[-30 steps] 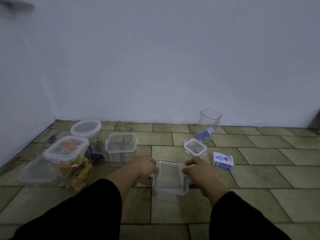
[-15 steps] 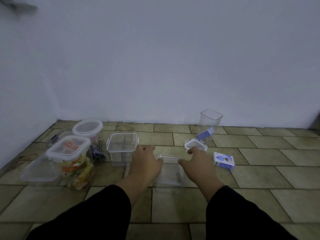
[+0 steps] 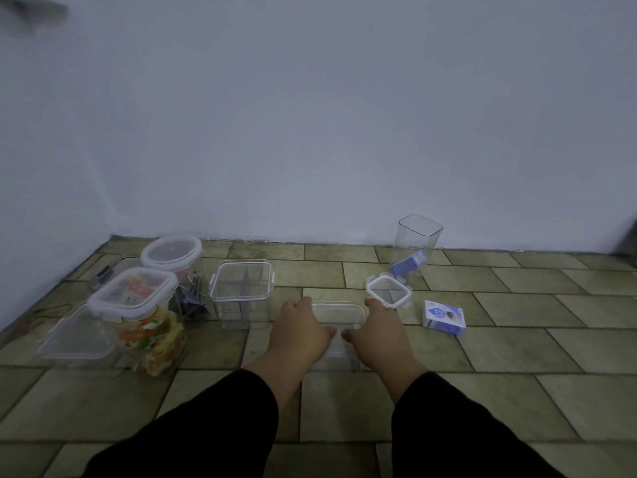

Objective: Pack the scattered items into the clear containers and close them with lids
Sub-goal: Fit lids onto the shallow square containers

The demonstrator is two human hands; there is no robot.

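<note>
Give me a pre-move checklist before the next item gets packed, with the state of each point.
1. Both hands, left hand and right hand, on the clear container: ok.
2. That container closed: cannot tell.
3. Small blue box packed: not ok, it lies on the floor.
4. Tall container lidded: not ok, open top.
5. Square lid within reach: ok, just beyond the right hand.
6. Snack container lidded: ok.
</note>
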